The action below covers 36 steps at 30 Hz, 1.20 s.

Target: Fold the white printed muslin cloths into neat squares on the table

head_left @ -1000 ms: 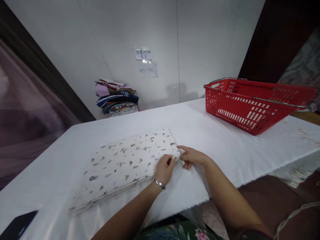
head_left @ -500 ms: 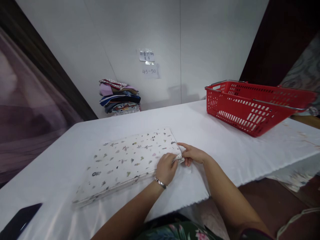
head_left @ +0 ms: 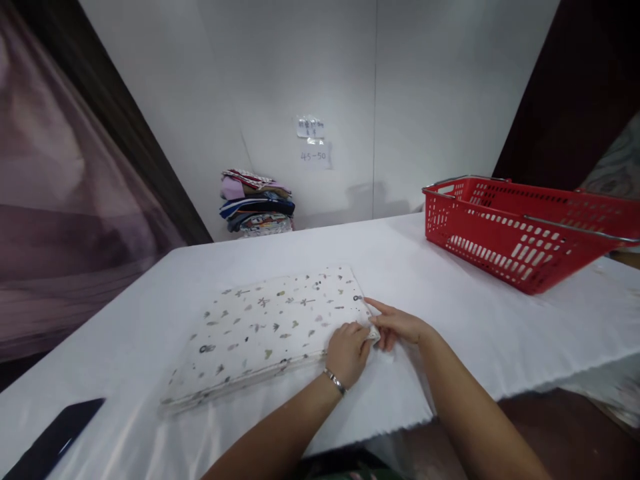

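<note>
Folded printed cloth (head_left: 270, 330), white with little scattered motifs, lying flat on the white-covered surface (head_left: 450, 313), a bit left of centre and close to the near edge. Long side running at a slant, far corner pointing toward the back wall, near-left corner just beside the front drop of the tablecloth.

Left hand (head_left: 350, 353) curled over the cloth's near-right corner, fingers bent down onto the fabric, silver bracelet (head_left: 334, 381) at the wrist. Right hand (head_left: 400, 327) right next to it, thumb and forefinger closed narrow on that same corner, pinching a small bit of the edge. Both hands touching each other or nearly so, hard to say which.

Plenty of bare tablecloth all around: open stretch behind the cloth to the wall, and a wide clear-looking run to the right before the red basket (head_left: 530, 230), which sits well apart near the far-right side, metal handles folded down on its rim. Front edge of the surface just below the forearms, so not much room toward the body.

Stack of folded clothes (head_left: 257, 203) at the back against the wall, well apart from everything. Paper note (head_left: 313, 137) taped on the wall above it. Dark flat thing (head_left: 55, 440) at the near-left corner, partly cut off, can't tell what.
</note>
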Tool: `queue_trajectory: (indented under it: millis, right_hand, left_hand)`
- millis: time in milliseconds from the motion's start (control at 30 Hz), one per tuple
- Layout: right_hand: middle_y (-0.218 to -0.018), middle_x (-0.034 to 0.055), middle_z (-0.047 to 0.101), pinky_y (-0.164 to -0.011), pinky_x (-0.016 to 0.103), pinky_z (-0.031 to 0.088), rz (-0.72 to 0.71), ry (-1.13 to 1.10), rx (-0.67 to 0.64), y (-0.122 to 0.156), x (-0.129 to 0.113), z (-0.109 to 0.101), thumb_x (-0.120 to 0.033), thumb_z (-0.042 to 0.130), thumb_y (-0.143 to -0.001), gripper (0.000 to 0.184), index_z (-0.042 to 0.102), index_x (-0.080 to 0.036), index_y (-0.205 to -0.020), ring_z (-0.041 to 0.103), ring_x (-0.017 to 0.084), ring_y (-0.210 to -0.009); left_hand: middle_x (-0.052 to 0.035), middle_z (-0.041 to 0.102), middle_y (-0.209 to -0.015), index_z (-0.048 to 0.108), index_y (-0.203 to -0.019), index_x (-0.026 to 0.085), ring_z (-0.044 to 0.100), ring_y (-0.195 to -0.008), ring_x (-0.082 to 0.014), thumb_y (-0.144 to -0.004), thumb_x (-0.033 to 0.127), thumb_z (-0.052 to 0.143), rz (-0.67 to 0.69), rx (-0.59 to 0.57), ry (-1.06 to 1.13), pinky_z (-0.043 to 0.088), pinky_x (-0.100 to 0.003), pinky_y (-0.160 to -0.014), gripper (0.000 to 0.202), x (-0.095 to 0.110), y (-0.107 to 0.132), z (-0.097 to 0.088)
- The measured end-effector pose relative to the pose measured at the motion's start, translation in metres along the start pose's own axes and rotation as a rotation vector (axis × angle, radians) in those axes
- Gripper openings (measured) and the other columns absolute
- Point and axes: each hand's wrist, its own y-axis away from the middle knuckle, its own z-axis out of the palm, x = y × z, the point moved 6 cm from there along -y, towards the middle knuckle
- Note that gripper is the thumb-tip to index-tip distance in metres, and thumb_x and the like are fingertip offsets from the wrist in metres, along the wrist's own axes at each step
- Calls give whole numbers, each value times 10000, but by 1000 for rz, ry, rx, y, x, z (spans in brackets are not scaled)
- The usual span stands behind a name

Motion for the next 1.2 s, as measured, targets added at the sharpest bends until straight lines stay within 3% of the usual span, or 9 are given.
queue_trajectory:
  millis: [133, 233, 400, 767, 1000, 1200]
  right_hand:
    - [-585, -60, 575, -420, 189, 438, 0, 45, 83, -3, 3, -2, -243, 568, -749, 788, 135, -262, -1407, 542, 96, -420]
    - [-587, -73, 547, -395, 173, 398, 6, 37, 89, -5, 5, -2, -181, 555, -722, 820, 115, -261, -1409, 511, 80, -397]
    - [-585, -59, 535, -362, 170, 344, 25, 74, 94, -3, 7, -1, -174, 523, -725, 827, 76, -240, -1418, 485, 78, -380]
    - [-573, -48, 480, -400, 213, 354, 92, 134, 146, 4, 10, -2, -316, 536, -765, 766, 126, -278, -1411, 487, 108, -424]
    - [-495, -46, 455, -426, 234, 372, 129, 190, 169, 3, 16, -6, -373, 538, -765, 775, 130, -258, -1414, 491, 141, -440]
    - [-516, -45, 454, -411, 240, 375, 176, 290, 204, 8, 14, -2, -422, 546, -742, 821, 104, -264, -1416, 496, 149, -440]
  left_hand:
    - [-27, 564, -878, 567, -944, 228, 488, -846, -182, -824, 212, 464, 18, -23, -11, 395, -323, -729, 159, -1, 3, 0]
    - [-31, 566, -961, 548, -1001, 236, 483, -906, -193, -765, 142, 501, 29, -45, -31, 397, -339, -769, 258, -10, 13, -9]
    - [-32, 580, -967, 554, -991, 231, 487, -933, -191, -732, 84, 502, -39, -26, -81, 400, -352, -818, 302, -50, 53, -39]
    - [-50, 606, -998, 576, -1019, 237, 530, -951, -183, -823, 218, 477, -239, 162, -238, 426, -352, -841, 220, -142, 164, -122]
    - [-49, 606, -1032, 580, -1038, 249, 518, -1000, -200, -827, 208, 450, -384, 163, -339, 396, -377, -885, 251, -174, 204, -145]
    - [-46, 616, -1021, 587, -1027, 237, 514, -1002, -200, -847, 198, 417, -421, 180, -378, 374, -392, -899, 250, -193, 224, -156]
